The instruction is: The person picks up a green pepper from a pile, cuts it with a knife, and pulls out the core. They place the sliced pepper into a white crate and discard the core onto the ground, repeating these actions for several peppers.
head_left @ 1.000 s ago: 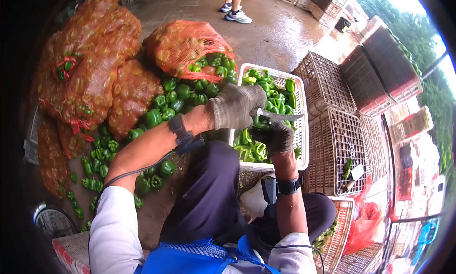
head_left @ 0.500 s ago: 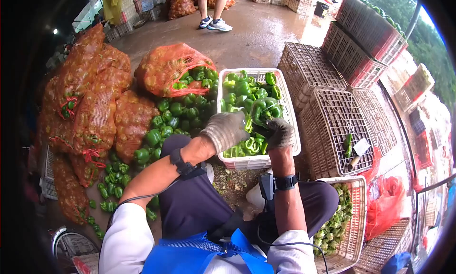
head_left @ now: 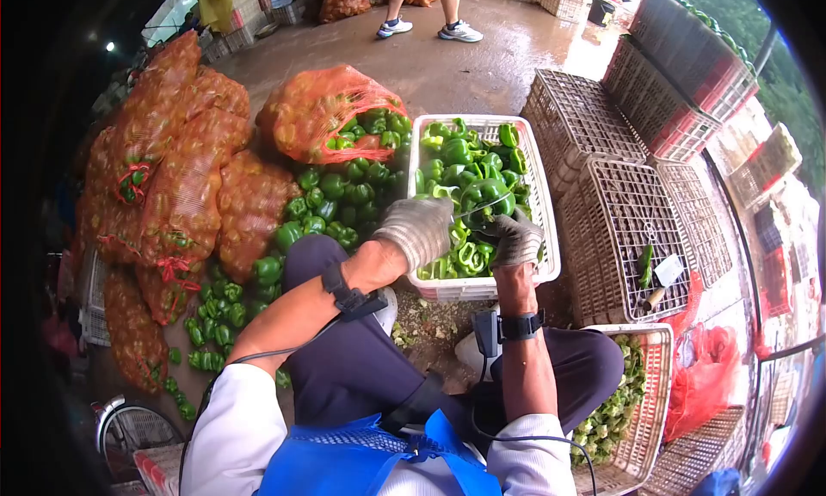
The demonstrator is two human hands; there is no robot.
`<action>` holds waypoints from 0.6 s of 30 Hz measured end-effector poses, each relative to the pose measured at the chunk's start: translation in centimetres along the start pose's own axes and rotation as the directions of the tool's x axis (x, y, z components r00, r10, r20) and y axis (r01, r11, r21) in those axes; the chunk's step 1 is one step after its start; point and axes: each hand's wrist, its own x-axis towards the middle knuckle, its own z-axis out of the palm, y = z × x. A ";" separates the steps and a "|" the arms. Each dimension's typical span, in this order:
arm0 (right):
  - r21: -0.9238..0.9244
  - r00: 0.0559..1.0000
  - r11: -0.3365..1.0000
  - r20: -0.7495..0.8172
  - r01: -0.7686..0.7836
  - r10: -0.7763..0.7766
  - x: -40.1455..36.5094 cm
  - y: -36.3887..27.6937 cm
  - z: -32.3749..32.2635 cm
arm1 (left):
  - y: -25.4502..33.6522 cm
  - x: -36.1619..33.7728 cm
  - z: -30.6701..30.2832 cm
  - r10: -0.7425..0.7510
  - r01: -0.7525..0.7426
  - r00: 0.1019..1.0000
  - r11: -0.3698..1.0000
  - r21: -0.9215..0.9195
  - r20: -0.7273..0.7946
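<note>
My left hand [head_left: 419, 232], in a grey work glove, is closed on a thin blade-like tool [head_left: 475, 210]; its handle is hidden in the fist. The tool's thin edge crosses the front of a large green bell pepper [head_left: 487, 195]. My right hand [head_left: 518, 240], gloved too, is closed around the pepper's near right side. Both hands are over a white plastic crate [head_left: 548, 205] filled with cut and hollowed green peppers [head_left: 456, 152].
Whole peppers [head_left: 331, 205] lie on the floor at left, below an opened red mesh sack [head_left: 297, 113]. Full sacks [head_left: 176, 191] are piled further left. Stacked crates [head_left: 594, 117] stand at right. A crate of green trimmings [head_left: 613, 401] sits by my right knee. Someone's legs [head_left: 452, 1] show ahead.
The pepper has been turned between my hands, and the thin tool edge now shows across it. The view has shifted slightly. The person ahead has stepped with feet further apart.
</note>
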 end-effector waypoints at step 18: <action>-0.394 0.986 0.917 -0.121 0.061 -0.117 1.5 1.7 -3.3 | -1.9 4.8 6.6 0.224 -0.227 0.971 0.974 -0.020 -0.081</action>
